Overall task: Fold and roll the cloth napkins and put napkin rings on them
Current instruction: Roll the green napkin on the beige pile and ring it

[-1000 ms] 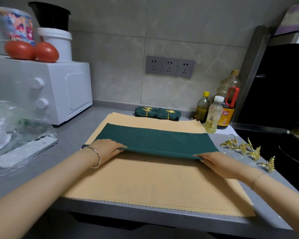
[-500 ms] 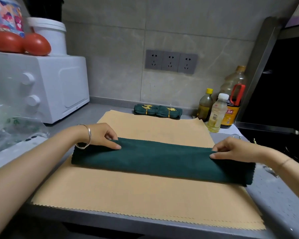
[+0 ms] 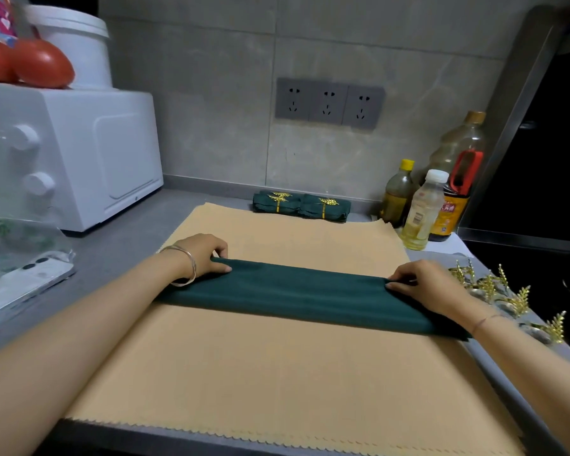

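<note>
A dark green napkin (image 3: 306, 291), folded into a long narrow band, lies across a stack of tan cloths (image 3: 277, 373). My left hand (image 3: 204, 255) pinches the band's far edge at its left end. My right hand (image 3: 422, 284) pinches the far edge near the right end, and that wrist covers the band's right tip. Two rolled green napkins (image 3: 300, 210) wearing gold leaf rings lie side by side at the back by the wall. Several loose gold leaf napkin rings (image 3: 504, 294) lie on the counter right of my right hand.
A white oven (image 3: 89, 153) holding tomatoes and a white bucket stands at the back left. In front of it lie a plastic bag and a phone (image 3: 20, 284). Oil and sauce bottles (image 3: 425, 212) stand at the back right beside a black stove.
The wide green fold has been folded over again into a narrower band. Both hands moved from under its near edge to pinching its far edge.
</note>
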### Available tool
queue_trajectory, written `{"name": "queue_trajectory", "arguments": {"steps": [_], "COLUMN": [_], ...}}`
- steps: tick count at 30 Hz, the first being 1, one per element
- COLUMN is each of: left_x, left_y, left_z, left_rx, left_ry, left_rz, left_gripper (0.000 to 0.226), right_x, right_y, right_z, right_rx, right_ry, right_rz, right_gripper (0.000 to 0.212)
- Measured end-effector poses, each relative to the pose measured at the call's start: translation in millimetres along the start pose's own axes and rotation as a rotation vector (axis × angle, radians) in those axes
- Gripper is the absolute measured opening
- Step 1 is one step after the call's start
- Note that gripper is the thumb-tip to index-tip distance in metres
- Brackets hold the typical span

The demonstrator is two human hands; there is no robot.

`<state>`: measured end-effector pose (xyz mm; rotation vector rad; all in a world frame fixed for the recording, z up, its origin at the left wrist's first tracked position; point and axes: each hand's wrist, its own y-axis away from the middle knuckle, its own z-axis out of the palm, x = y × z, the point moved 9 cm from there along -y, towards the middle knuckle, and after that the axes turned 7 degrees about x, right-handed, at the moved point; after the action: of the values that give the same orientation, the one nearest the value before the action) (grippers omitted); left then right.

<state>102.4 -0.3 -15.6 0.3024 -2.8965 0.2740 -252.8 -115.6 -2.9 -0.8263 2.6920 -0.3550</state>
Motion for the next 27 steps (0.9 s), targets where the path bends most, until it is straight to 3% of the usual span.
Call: {"name": "queue_trajectory", "arguments": {"steps": [6, 10, 13, 20, 27], "left_x": [14.2, 69.6, 118.4, 129.7, 130.8], "left_y": [4.3, 9.0, 13.5, 21.7, 22.7], "left_z": [-1.3, 24.4, 51.5, 81.8, 78.6], "left_rx": [-0.053, -0.093, -0.136, -0.182, -0.139], "left_ry": [-0.14, -0.074, 0.012, -0.105, -0.121], "left_rz": [-0.036, 0.067, 0.168, 0.055, 0.087], "left_gripper": [0.017, 0.057, 0.049, 0.052, 0.051], "right_x": [-1.9, -1.4, -3.3, -16.6, -111.7], "right_y": [-1.4, -3.3, -4.1, -2.2, 1.1], "right_z": [-0.5, 0.6, 1.8, 8.7, 56.5], "right_rx": [0.03, -0.001, -0.031, -0.063, -0.094], "right_ry": [0.053, 0.055, 0.064, 0.121, -0.067], "right_rz": [0.035, 0.065, 0.086, 0.138, 0.03], "right_gripper": [0.012, 0.011, 0.011, 0.024, 0.032]}}
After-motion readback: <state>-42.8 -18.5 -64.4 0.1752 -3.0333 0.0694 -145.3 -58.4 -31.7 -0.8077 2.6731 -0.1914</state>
